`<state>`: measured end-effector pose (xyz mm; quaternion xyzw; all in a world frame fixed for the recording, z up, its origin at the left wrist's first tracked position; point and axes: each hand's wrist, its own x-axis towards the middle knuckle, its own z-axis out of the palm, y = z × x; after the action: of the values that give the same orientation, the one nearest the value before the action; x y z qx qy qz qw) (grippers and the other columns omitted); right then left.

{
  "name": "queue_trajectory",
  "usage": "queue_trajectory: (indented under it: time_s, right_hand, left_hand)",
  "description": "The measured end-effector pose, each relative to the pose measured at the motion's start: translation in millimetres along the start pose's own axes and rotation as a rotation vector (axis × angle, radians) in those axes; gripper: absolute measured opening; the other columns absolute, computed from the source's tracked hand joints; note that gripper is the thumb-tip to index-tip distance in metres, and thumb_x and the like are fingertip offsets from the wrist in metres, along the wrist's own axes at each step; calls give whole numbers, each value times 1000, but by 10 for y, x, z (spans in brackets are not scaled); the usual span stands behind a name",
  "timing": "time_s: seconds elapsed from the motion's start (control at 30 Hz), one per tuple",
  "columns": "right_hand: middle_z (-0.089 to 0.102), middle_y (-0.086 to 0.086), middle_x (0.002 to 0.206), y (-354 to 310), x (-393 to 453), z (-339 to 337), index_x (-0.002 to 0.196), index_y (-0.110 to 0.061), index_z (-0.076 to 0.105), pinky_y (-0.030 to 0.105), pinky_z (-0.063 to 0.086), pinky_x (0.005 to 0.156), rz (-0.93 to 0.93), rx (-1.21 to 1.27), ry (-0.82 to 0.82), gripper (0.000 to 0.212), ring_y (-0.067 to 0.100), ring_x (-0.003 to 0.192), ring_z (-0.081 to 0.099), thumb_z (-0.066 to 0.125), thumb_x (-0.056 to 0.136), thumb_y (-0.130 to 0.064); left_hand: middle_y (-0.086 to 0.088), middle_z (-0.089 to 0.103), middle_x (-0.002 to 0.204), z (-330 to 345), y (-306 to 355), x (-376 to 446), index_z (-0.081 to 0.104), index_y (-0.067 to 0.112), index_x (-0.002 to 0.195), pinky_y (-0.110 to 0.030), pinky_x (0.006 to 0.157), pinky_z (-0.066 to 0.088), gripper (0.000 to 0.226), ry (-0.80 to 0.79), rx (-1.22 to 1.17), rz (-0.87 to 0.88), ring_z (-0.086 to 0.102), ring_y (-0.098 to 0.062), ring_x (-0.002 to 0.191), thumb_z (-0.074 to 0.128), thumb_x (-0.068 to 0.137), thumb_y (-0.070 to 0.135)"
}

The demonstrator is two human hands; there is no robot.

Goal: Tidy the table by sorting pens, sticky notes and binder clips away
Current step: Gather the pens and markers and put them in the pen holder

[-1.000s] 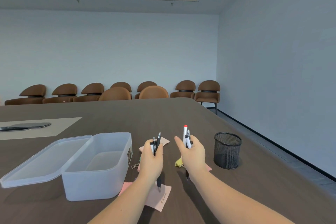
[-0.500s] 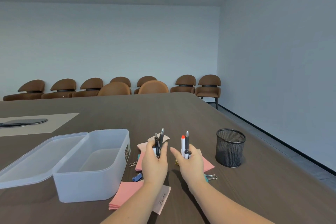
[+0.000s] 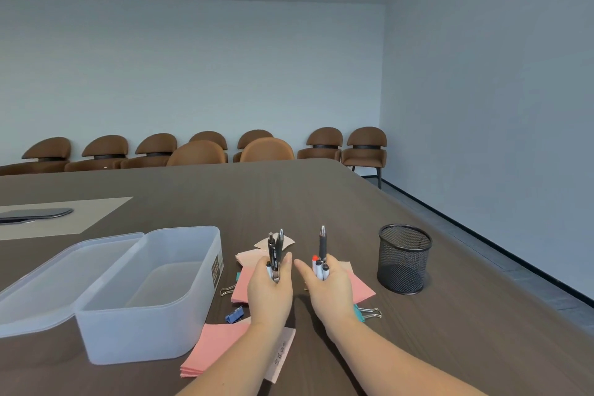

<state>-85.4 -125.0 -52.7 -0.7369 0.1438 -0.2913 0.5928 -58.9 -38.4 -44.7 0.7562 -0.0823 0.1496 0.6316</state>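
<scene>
We should carry both bundles upright to the mesh cup [image 3: 404, 259] and lower them tips together, so none catches the rim; our left hand [image 3: 269, 291] grips black pens [image 3: 275, 251], our right hand [image 3: 329, 289] grips mixed pens [image 3: 321, 255]; the cup stands just right of that hand on the table [image 3: 482, 331].

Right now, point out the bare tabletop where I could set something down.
Free: beyond the sticky notes, between plastic box and mesh cup; also right of the cup. Crowded: around both hands, with notes and binder clips.
</scene>
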Motion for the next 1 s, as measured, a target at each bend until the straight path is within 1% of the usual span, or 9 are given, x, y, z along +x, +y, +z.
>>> queue_trajectory:
  time_s: [0.13,0.23,0.3,0.37,0.43,0.53,0.67,0.93,1.0]
  right_hand:
    - [38,-7,56,-246,69,-60,65,-18,41,23,33,55,28,131,-1,37,13,54,33,70,85,-29]
    - [40,-6,55,-542,226,-257,64,-21,40,22,32,51,-9,124,21,38,11,50,33,69,85,-32]
    - [45,-1,59,-732,384,-469,64,-20,40,23,33,50,-38,122,66,38,13,52,36,69,84,-33]
    - [49,4,63,-879,574,-739,66,-17,43,23,34,50,-48,125,117,35,14,54,39,68,85,-33]
    - [49,2,61,-948,766,-1036,68,-16,44,22,34,48,-33,126,171,33,13,52,40,66,87,-32]
    - [47,0,59,-855,997,-1410,68,-16,41,22,32,48,9,91,231,34,12,51,40,64,89,-30]
    - [44,-1,62,-561,1227,-1621,63,-19,38,23,32,50,55,6,260,35,12,54,37,60,89,-25]
    - [45,-4,62,-273,1401,-1625,63,-21,37,23,35,54,97,-36,252,34,10,54,40,59,88,-25]
    - [43,-4,61,-241,1425,-1605,62,-21,36,23,34,53,94,-16,249,36,10,54,38,60,89,-26]
  left_hand:
    - [6,54,69,49,218,113,52,19,87,-17,57,37,14,-21,-60,-52,51,-7,64,55,95,31]
    - [4,49,64,219,484,217,48,20,77,-27,56,36,24,-91,-118,-38,48,-20,63,54,95,36]
    - [4,46,62,411,712,282,43,21,70,-27,54,34,31,-124,-120,-5,45,-18,61,54,94,37]
    - [3,47,65,658,965,330,46,21,74,-25,53,34,28,-171,-134,27,44,-13,59,54,94,39]
    - [3,53,74,946,1174,357,54,18,88,-23,57,37,24,-236,-143,50,49,-10,65,52,95,41]
    - [5,55,77,1398,1338,340,56,14,99,-26,65,40,27,-289,-182,49,51,-9,70,52,95,41]
    - [2,58,83,1883,1394,272,58,8,104,-28,76,43,34,-336,-211,9,56,-17,84,54,94,40]
    - [4,51,71,2153,1127,266,48,13,81,-25,60,38,29,-333,-184,-48,52,-15,71,56,93,38]
    - [5,51,71,2155,1106,267,48,15,80,-27,64,39,27,-325,-176,-42,52,-15,72,55,94,37]
